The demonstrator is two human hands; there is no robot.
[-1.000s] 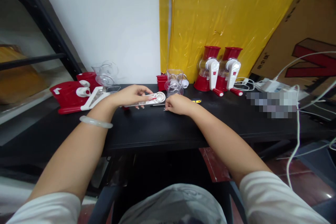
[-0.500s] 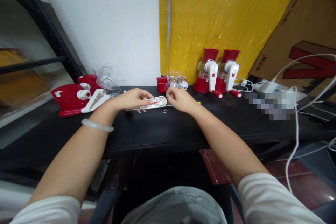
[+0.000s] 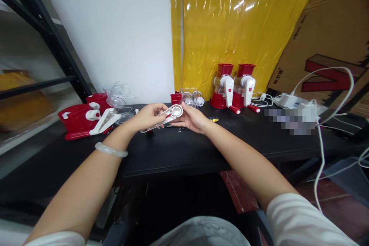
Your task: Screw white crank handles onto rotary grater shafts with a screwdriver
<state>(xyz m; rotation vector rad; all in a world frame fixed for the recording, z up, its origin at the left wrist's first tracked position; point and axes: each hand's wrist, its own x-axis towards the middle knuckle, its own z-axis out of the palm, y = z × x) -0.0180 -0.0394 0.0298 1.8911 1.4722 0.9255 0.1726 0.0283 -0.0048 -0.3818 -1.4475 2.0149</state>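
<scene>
It looks like a workshop or storeroom. Right of the grip of the left hand (image 3: 151,116), 2 matching crank-handled machines (image 3: 229,91) stand on a black worktable (image 3: 173,155); left of it are red-and-white parts (image 3: 75,120). A big printed carton (image 3: 311,30) stands farther right, a black metal rack (image 3: 62,57) far left.

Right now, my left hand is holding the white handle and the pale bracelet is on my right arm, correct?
Not quite: the pale bracelet is on your left arm, not your right, as the head view shows. Your left hand is holding the white handle, as you said.
</scene>
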